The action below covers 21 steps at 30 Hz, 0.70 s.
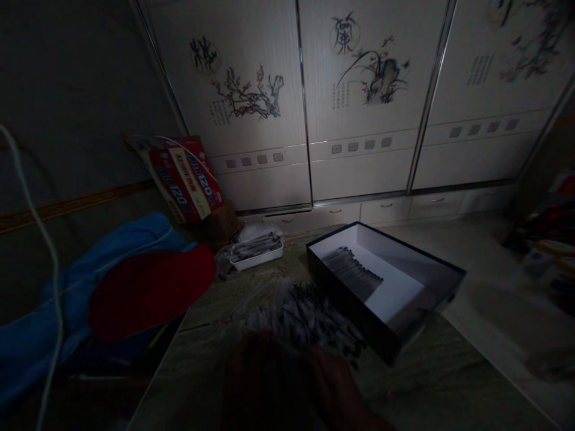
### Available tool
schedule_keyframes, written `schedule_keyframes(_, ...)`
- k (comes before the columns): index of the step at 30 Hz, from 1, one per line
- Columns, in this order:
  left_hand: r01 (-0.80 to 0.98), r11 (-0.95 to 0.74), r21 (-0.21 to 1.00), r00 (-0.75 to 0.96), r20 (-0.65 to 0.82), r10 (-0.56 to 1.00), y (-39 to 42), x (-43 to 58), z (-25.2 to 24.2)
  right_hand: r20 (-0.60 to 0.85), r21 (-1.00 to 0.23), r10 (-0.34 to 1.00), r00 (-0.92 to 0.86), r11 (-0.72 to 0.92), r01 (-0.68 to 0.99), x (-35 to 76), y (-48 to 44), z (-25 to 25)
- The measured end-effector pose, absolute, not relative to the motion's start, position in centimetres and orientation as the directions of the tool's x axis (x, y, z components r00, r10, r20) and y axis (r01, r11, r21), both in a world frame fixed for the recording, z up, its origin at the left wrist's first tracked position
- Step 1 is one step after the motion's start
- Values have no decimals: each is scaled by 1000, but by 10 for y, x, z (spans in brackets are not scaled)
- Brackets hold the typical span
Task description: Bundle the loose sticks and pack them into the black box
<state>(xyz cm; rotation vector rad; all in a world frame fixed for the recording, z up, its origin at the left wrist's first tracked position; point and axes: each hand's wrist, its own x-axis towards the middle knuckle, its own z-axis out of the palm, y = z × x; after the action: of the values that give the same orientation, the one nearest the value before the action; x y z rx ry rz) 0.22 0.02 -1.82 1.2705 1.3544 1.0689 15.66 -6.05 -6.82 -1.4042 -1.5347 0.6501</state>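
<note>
Pens (pixel 299 317) lie in a loose pile on the desk (pixel 435 377) in the head view, with more rowed inside the box (pixel 398 302) and bundled in the tray (pixel 260 260). The left hand (pixel 249 359) and right hand (pixel 332 377) meet the pile's near side; darkness hides whether either grip is closed. The box seems to overhang the edge, so a bump could tip it, spilling its row.

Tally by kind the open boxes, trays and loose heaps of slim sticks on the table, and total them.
Dark-sided box: 1
White tray: 1
Loose heap: 1
Total: 3
Single sticks overlap too much to count.
</note>
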Motion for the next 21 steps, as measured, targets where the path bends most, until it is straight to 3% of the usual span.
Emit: schedule_keyframes(21,172,26,985,-13,-24,1000,-2,5,-9,268,-862,953,142,171,478,159,-61,-68)
